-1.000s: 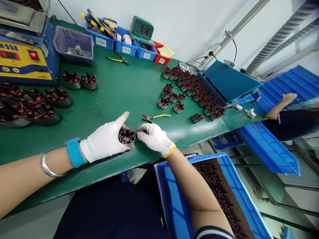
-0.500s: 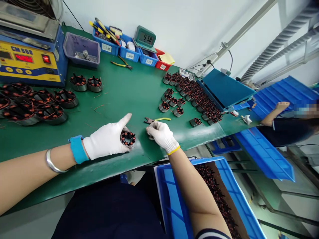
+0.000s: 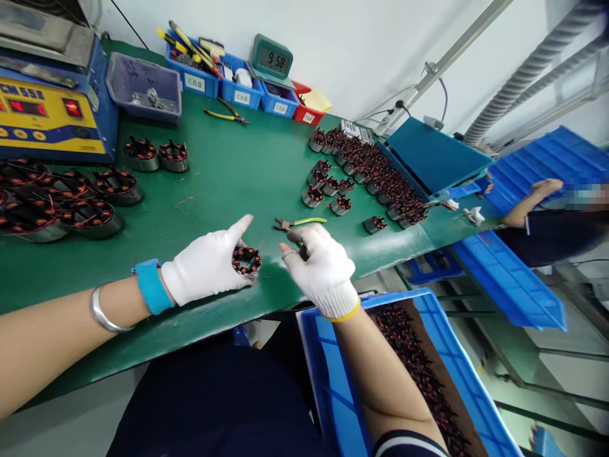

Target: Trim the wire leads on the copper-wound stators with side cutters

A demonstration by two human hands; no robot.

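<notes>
My left hand (image 3: 207, 266), in a white glove, is closed around a motor stator (image 3: 246, 261) with copper windings, whose open end faces up. Its thumb points up and away. To the right, my gloved right hand (image 3: 323, 263) is over the bench's front edge, with thumb and forefinger apart and nothing visible between them; the other fingers are curled and partly hidden. Just beyond its fingertips lie wire cutters (image 3: 304, 221) with yellow-green handles. Thin bits of copper wire (image 3: 188, 200) lie on the green bench (image 3: 228, 171).
Stators (image 3: 90, 200) stand at the left by a blue-yellow machine (image 3: 52, 117); many more (image 3: 366, 165) fill the right. Behind are a purple bin (image 3: 143, 86), tool boxes (image 3: 242, 95), a clock (image 3: 271, 57) and other pliers (image 3: 226, 116). A blue crate (image 3: 328, 381) of stators is below. A co-worker (image 3: 547, 222) sits right.
My right hand has opened its pinch between thumb and forefinger and moved slightly right and towards me. My left hand keeps the stator in nearly the same place. The view has shifted slightly.
</notes>
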